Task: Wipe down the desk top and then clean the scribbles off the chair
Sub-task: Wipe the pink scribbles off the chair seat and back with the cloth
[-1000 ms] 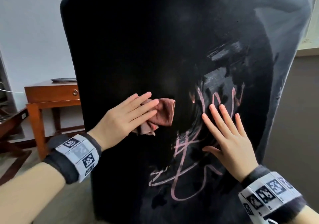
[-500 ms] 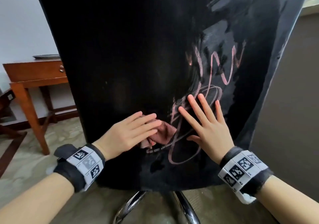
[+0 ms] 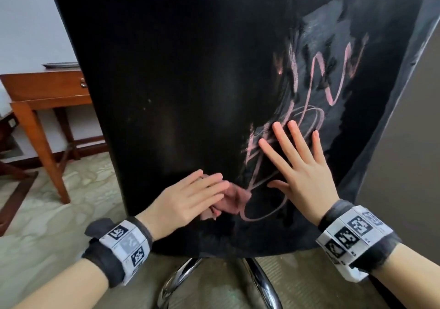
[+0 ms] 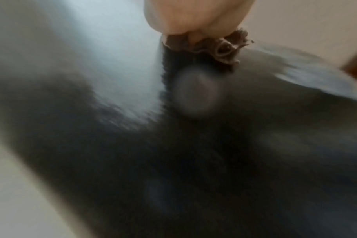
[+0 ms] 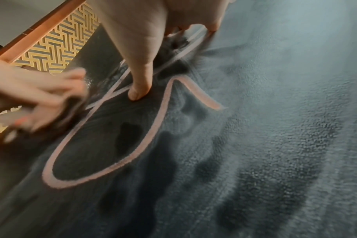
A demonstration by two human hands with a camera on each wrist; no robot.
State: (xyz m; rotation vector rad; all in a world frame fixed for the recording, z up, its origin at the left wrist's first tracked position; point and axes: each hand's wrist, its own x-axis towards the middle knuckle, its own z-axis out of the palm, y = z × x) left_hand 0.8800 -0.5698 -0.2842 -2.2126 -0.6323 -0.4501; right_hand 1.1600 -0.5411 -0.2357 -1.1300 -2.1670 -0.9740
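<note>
The black chair back (image 3: 190, 82) fills the head view, with pink scribbles (image 3: 333, 82) on its right half and a loop of them low down (image 5: 104, 153). My left hand (image 3: 190, 196) presses a crumpled reddish-brown cloth (image 3: 234, 200) flat against the lower chair back, just left of the lowest scribbles. The cloth (image 4: 216, 46) bunches under my fingers in the blurred left wrist view. My right hand (image 3: 300, 163) lies flat with spread fingers on the scribbled area, its thumb (image 5: 141, 87) touching a pink line. It holds nothing.
A wooden desk (image 3: 45, 89) with a drawer and a dark tray on top stands at the left behind the chair. The chair's chrome base (image 3: 214, 282) shows below, on a pale patterned floor (image 3: 59, 213). A grey wall runs at the right.
My left hand has slid the cloth down the chair back from mid-height to near its bottom edge. My right hand has moved lower too, and my head has tipped downward.
</note>
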